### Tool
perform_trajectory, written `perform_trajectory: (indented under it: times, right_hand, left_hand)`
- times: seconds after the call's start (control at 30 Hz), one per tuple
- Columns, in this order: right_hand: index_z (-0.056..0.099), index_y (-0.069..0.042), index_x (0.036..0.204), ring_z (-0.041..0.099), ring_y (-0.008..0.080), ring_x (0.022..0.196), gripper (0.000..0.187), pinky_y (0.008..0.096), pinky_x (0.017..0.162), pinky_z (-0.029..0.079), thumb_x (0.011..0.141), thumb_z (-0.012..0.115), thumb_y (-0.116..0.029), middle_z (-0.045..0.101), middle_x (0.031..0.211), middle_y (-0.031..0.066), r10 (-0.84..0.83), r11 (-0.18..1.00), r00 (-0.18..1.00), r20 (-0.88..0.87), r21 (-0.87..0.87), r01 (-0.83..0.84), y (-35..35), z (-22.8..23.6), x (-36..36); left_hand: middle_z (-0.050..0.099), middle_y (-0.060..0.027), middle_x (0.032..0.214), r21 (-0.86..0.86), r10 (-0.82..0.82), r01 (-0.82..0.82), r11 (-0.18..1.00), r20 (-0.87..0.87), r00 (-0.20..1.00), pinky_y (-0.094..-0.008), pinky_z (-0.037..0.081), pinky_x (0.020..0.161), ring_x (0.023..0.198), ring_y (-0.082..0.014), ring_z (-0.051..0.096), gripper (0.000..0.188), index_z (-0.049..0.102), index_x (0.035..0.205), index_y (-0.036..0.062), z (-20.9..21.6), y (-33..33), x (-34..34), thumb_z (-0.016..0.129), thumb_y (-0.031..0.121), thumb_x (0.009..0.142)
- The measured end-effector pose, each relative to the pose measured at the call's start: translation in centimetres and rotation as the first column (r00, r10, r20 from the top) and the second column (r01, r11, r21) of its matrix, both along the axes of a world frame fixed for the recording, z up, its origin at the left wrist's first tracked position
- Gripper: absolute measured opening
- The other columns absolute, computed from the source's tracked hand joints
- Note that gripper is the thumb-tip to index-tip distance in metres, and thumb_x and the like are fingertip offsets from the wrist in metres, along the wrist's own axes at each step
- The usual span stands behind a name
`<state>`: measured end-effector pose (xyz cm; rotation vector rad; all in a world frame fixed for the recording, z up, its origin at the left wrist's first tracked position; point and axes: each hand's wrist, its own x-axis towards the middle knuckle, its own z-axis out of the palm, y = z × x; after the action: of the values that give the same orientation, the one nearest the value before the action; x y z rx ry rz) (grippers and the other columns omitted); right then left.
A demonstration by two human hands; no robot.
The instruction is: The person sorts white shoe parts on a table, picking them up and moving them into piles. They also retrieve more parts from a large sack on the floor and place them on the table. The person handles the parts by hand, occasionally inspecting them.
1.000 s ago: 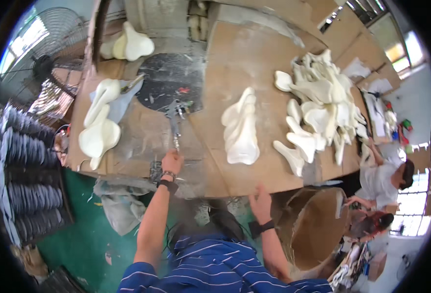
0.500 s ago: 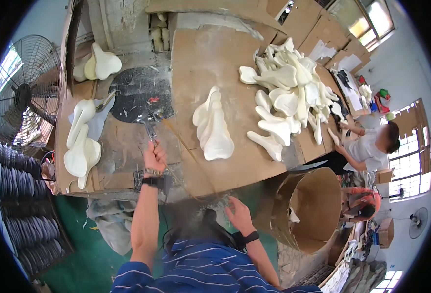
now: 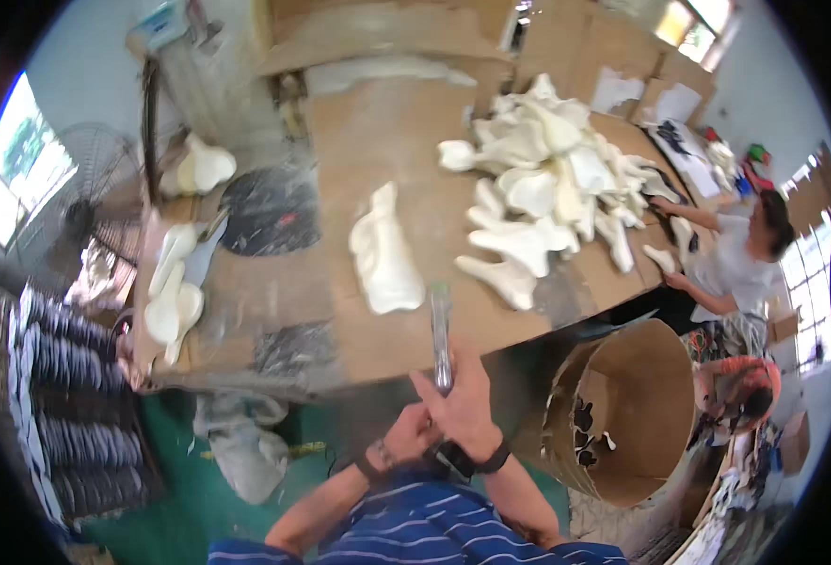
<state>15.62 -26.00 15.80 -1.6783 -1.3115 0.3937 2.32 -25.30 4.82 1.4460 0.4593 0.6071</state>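
My right hand (image 3: 464, 403) is closed round a slim silver tool (image 3: 441, 348) with a greenish tip, held upright over the bench's front edge. Motion blur hides the tool's exact kind. My left hand (image 3: 408, 435) is just below and beside it, its fingers curled by the heel of the right hand; whatever they hold is hidden. Beyond the tool lies an overlapping row of cream bicycle saddle pads (image 3: 384, 259) on the cardboard-covered bench (image 3: 387, 353). To its right rises a big heap of similar pads (image 3: 538, 179).
More saddle pads (image 3: 175, 306) lie at the bench's left, near a round black patch (image 3: 270, 212). A large cardboard drum (image 3: 655, 414) stands at the right with a few small pieces inside. A co-worker (image 3: 731, 254) handles pads at the far right. A fan (image 3: 81, 202) and loaded rack (image 3: 77, 414) stand left.
My left hand has left the silver tool with a hose over the black patch and come back towards my body. My right hand has risen and now grips a silver tool. The view has shifted.
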Motion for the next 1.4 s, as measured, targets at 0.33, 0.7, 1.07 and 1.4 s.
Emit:
perform_trajectory:
  times: [0.33,0.7,1.07,1.4]
  right_hand:
    - [0.065,0.003,0.108,0.064,0.0244,0.084,0.026,0.0338,0.075,0.051,0.083,0.071,0.001,0.066,0.103,0.0150,-0.022,0.956,0.987,-0.157,0.285,0.067,-8.4,3.8,8.7]
    - [0.049,-0.002,0.144,0.068,0.0303,0.090,0.065,0.0349,0.083,0.053,0.083,0.072,0.000,0.069,0.107,0.0191,0.033,0.947,0.978,-0.206,-0.306,-0.096,-15.9,6.5,8.5]
    - [0.052,-0.001,0.142,0.066,0.0324,0.082,0.066,0.0339,0.077,0.052,0.079,0.075,0.003,0.067,0.097,0.0183,0.210,0.889,0.969,-0.130,-0.388,-0.244,-13.5,6.9,6.0]
    - [0.055,0.004,0.138,0.066,0.0198,0.080,0.057,0.0300,0.075,0.052,0.086,0.076,-0.010,0.069,0.094,0.0141,0.023,0.968,1.000,-0.005,-0.252,-0.024,-9.8,7.7,5.2]
  left_hand:
    - [0.071,-0.0150,0.102,0.556,0.017,0.135,0.820,-0.259,0.966,-0.0419,0.055,0.082,0.099,-0.0345,0.068,0.018,0.070,0.103,0.0085,0.5,-3.0,7.7,0.067,0.018,0.088]
    - [0.046,-0.0227,0.142,0.611,0.672,-0.318,0.725,-0.524,0.524,-0.0472,0.044,0.107,0.131,-0.0437,0.047,0.062,0.042,0.146,0.0061,-10.8,20.5,4.1,0.063,0.006,0.087]
    - [0.058,-0.0235,0.122,0.624,0.729,-0.397,0.673,-0.467,0.500,-0.0486,0.047,0.098,0.115,-0.0437,0.055,0.063,0.051,0.141,0.0127,-18.0,25.4,4.3,0.054,-0.007,0.081]
    - [0.062,-0.0200,0.116,0.572,0.703,-0.428,0.700,-0.445,0.555,-0.0473,0.049,0.094,0.109,-0.0402,0.060,0.056,0.056,0.136,0.0113,-17.7,26.9,3.7,0.062,0.002,0.081]
